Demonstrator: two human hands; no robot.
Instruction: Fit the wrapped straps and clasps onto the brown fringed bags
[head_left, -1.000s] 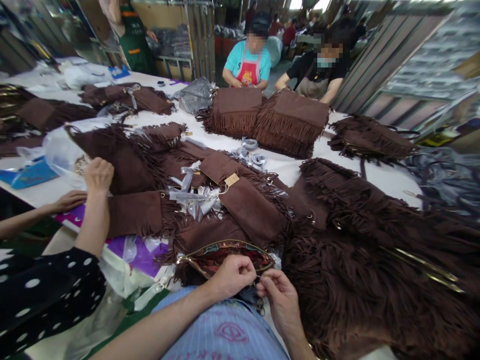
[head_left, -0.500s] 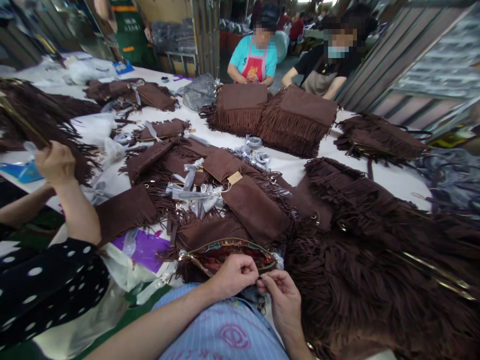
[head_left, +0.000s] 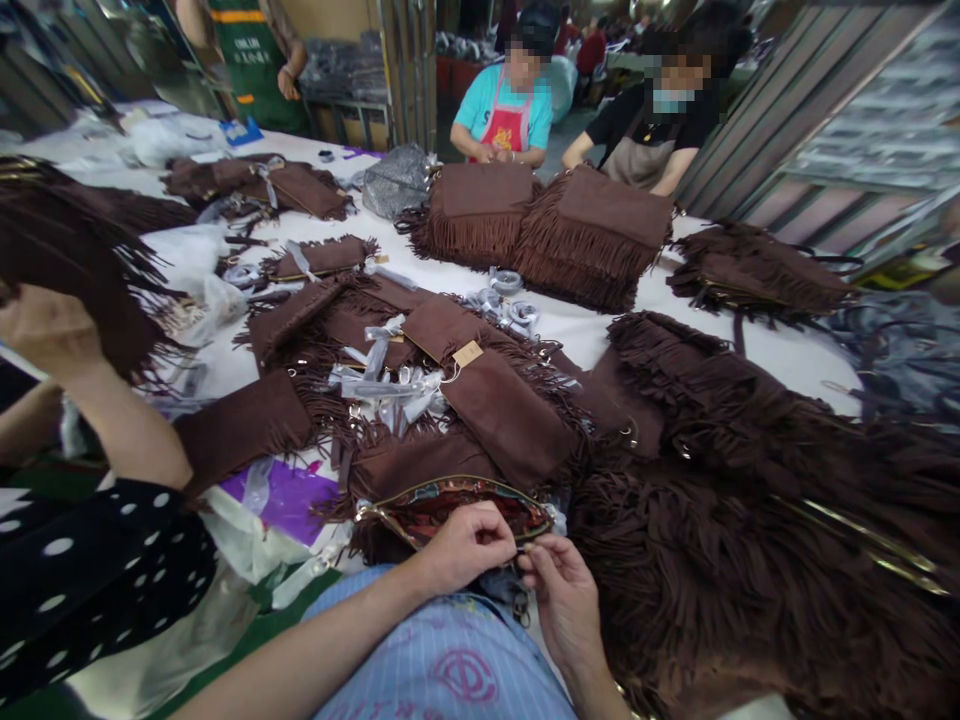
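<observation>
A brown fringed bag (head_left: 424, 465) lies in front of my body with its gold zip open, baring a dark red patterned lining (head_left: 435, 508). My left hand (head_left: 472, 540) is closed in a pinch over the near edge of the opening. Just to its right, my right hand (head_left: 561, 590) also pinches, thumb against fingers. Between the two sets of fingertips is something small and dark, too small to name. Beyond the open bag lies a flat brown pouch (head_left: 514, 410) with a tan paper tag (head_left: 468, 353).
Fringed bags (head_left: 750, 560) are heaped at my right. Plastic-wrapped hardware (head_left: 397, 395) lies among pouches in the middle. A co-worker's hand (head_left: 52, 330) at the left holds a fringed bag (head_left: 75, 260). Stacked bags (head_left: 480, 195) stand across the white table (head_left: 577, 338), before two people.
The co-worker's hand at the left has moved further left with its fringed bag. My own hands stay pinched in nearly the same place. The green-aproned person's arm has shifted.
</observation>
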